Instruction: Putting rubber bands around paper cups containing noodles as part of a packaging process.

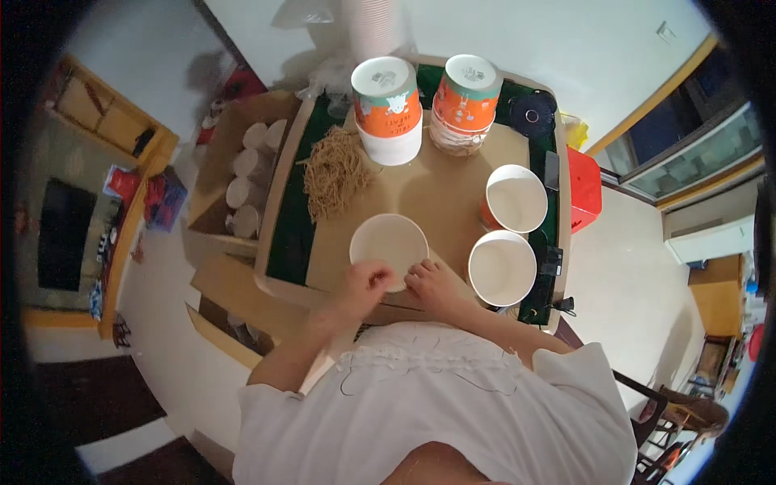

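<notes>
An open white paper tub [386, 236] stands in front of me near the table's close edge, its inside facing up. My left hand [368, 283] is at its near rim with the fingers curled closed; whatever they pinch, if anything, is too small to make out. Beside it my right hand [431, 284] grips the near right part of the rim with bent fingers. Two more open paper tubs, a farther one [517, 199] and a nearer one [502, 269], stand to the right. A heap of brown shredded paper [335, 173] lies at the left, beyond the tub.
Upside-down orange-and-green tubs stand at the back, in a left stack [389, 121] and a right stack [464, 109]. A cardboard box [212, 182] of white tubs is left of the table. A black round device [531, 113] occupies the far right corner; a red stool [585, 190] stands beyond the right edge.
</notes>
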